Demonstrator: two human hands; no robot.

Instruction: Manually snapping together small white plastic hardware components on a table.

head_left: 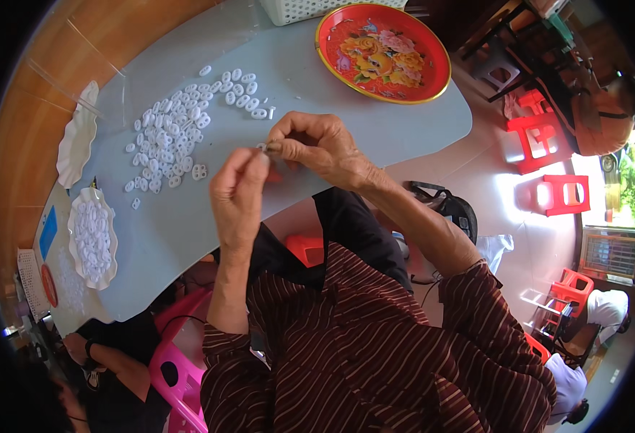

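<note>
My left hand (237,189) and my right hand (316,144) meet above the pale blue table (310,72), fingertips pinched together on a small white plastic piece (263,146) that is mostly hidden by the fingers. Just beyond the hands lies a spread pile of several small white plastic rings (177,130). One double-ring piece (199,172) lies apart, close to my left hand.
A red tray with a flower pattern (382,52) sits at the table's far right. A white scalloped plate of white pieces (92,237) and another white plate (76,137) lie at the left. A white basket (296,9) stands at the far edge. Red stools (566,193) stand on the floor; other people sit nearby.
</note>
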